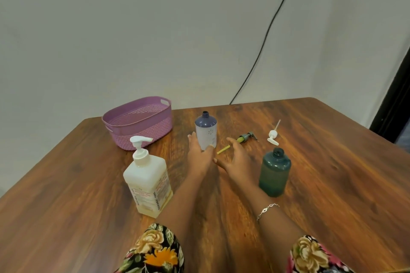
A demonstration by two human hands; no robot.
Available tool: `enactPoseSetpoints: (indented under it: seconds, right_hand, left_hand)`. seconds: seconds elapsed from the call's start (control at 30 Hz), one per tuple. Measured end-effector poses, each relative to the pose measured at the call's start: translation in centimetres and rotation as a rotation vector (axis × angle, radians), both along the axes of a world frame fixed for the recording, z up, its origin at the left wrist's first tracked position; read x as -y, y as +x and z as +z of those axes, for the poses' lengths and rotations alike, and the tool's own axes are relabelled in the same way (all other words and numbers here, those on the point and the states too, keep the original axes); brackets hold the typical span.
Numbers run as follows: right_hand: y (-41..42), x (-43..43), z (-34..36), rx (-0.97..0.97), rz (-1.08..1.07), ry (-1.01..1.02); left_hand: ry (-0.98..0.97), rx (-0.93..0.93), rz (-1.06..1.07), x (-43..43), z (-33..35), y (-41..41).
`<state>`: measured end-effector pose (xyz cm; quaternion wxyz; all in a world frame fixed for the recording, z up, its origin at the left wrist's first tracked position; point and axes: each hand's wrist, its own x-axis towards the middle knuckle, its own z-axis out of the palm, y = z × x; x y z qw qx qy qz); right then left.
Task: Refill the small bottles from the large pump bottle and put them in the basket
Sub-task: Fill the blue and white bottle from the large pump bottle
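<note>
On the table (332,173), the uncapped white bottle (206,134) is flanked by the spread left hand (198,155); the right hand (236,159) is held open alongside.

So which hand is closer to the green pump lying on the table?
Right. The right hand is stretched out, its fingertips just short of the green pump. The left hand is further left, beside the blue-and-white bottle.
</note>
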<state>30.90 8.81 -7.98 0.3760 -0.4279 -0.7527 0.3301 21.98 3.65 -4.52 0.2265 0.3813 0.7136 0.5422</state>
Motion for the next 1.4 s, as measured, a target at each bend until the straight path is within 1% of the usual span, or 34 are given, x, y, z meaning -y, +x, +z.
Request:
enactPoseSetpoints:
  seconds: [0.23,0.33,0.43,0.53,0.73,0.87,0.97,1.07,1.17,1.27,1.4]
  right_hand:
    - [-2.4,-3.8,0.0,-0.014,0.068,-0.193]
    - [-3.3,-5.7,-0.7,-0.029,0.07,-0.272]
    - [-4.0,-7.1,-1.0,-0.037,0.116,-0.313]
    - [-5.2,-8.1,-1.1,-0.086,0.199,-0.316]
    - [-7.1,-8.5,-1.2,-0.168,0.244,-0.252]
    - [-7.2,-8.1,-0.7,-0.226,0.202,-0.217]
    - [-6.7,-7.2,-0.2,-0.274,0.175,-0.17]
    - [-6.2,-6.4,0.3,-0.294,0.152,-0.127]
    - [-5.5,-5.3,0.9,-0.328,0.133,-0.164]
    - [-4.5,-4.1,0.9,-0.378,0.121,-0.173]
    - [-3.3,-2.1,1.0,-0.425,0.141,-0.188]
  left_hand:
    - [-0.014,0.057,0.054,-5.5,-1.2,-2.7]
    - [-0.005,0.123,0.071,-7.8,-2.1,-3.7]
    - [-0.027,0.225,0.093,-8.9,-2.7,-4.2]
    - [-0.016,0.244,0.087,-9.6,-3.2,-4.8]
    - [0.067,0.217,0.009,-10.1,-3.1,-5.3]
    - [0.154,0.085,0.012,-9.9,-2.7,-4.8]
    - [0.188,0.005,0.064,-9.2,-2.0,-4.3]
    - [0.156,-0.057,0.095,-8.1,-1.4,-3.6]
    - [0.091,-0.091,0.132,-6.8,-1.1,-3.3]
    - [0.114,-0.097,0.149,-5.8,-1.0,-3.0]
    - [0.194,-0.016,0.092,-4.1,-0.5,-1.8]
